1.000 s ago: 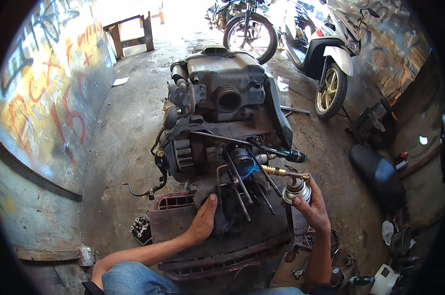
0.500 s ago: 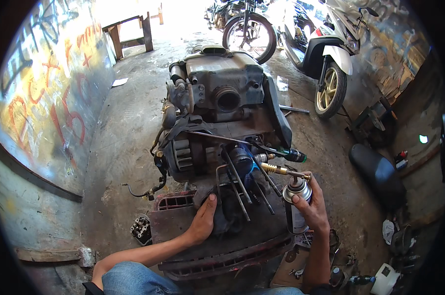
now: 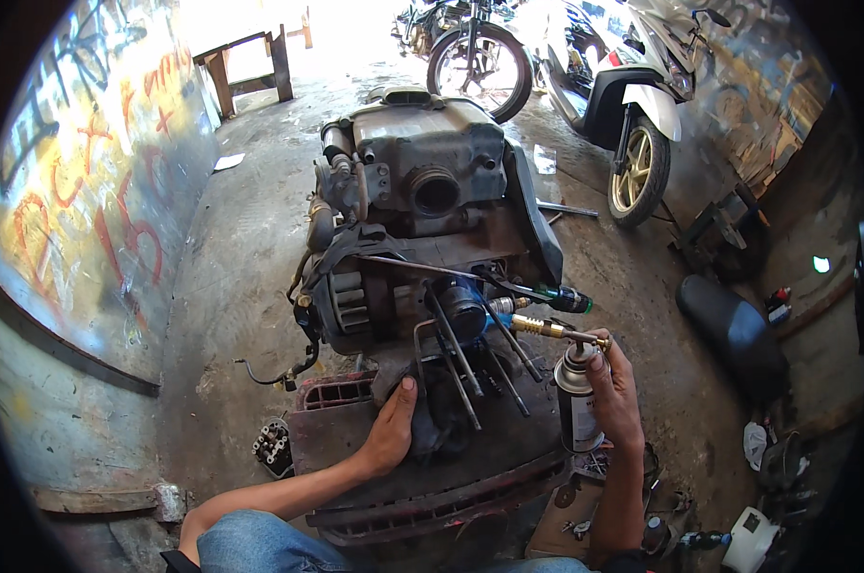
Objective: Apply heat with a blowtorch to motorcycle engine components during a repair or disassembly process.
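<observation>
A motorcycle engine [image 3: 384,296] lies in front of me, with several long metal studs [image 3: 458,353] sticking out toward me around a dark round piston [image 3: 463,310]. My right hand [image 3: 619,392] is wrapped round the canister of a gas blowtorch [image 3: 577,411]. The torch's brass nozzle [image 3: 539,327] points left, and a blue flame plays against the piston's right side. My left hand [image 3: 391,432] is closed at a dark, bunched cloth [image 3: 437,425] below the studs, thumb on top; its other fingers are hidden. A bent metal rod [image 3: 417,346] runs down to the cloth.
The engine rests on a dark, red-edged slotted stand [image 3: 470,497]. A black-and-green handle [image 3: 570,300] juts out near the flame. A metal engine part [image 3: 273,445] lies on the floor at left. At right are a black seat [image 3: 728,329] and a white scooter [image 3: 642,105].
My right hand has turned the torch canister slightly and shifted it a little right and down. The flame stays by the piston. My left hand has hardly moved.
</observation>
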### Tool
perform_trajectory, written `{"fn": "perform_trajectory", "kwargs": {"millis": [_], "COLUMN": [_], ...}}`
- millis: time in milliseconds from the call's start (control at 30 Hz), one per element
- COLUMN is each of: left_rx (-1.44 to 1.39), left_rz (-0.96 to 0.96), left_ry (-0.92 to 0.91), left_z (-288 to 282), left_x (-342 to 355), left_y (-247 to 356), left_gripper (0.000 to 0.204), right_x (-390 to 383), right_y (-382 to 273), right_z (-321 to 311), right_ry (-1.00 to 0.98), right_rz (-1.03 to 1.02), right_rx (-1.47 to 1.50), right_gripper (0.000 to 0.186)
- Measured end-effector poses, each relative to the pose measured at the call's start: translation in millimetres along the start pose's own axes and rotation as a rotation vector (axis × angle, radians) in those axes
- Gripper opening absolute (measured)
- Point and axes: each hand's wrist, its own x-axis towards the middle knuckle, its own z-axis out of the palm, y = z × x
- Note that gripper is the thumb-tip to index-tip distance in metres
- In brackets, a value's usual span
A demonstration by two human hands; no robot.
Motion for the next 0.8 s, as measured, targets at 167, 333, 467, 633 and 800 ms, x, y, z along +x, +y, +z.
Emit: {"fn": "perform_trajectory", "kwargs": {"millis": [167, 333, 467, 633, 800], "left_rx": [-0.038, -0.029, 0.05, -0.094, 0.013], "left_rz": [0.003, 0.009, 0.042, -0.042, -0.01], "left_ry": [0.004, 0.056, 0.073, -0.023, 0.014], "left_z": [-5.7, -6.3, -4.7, -3.2, -6.7], "left_x": [4.0, 6.3, 4.4, 1.2, 2.3], "left_y": [-17.9, -25.3, -19.9, -3.7, -11.7], "left_gripper": [0.068, 0.062, 0.062, 0.069, 0.067], "right_x": [0.7, 4.9, 6.6, 7.0, 4.2], "right_y": [-2.5, -3.0, -14.2, -10.4, -5.6], "right_z": [-2.9, 0.0, -0.1, -2.0, -3.2], "right_ry": [-0.013, -0.012, -0.03, -0.009, -0.024], "right_rz": [0.051, -0.006, -0.024, -0.035, 0.006], "right_rx": [-0.01, -0.037, -0.134, -0.118, -0.152], "right_gripper": [0.041, 0.049, 0.052, 0.053, 0.055]}}
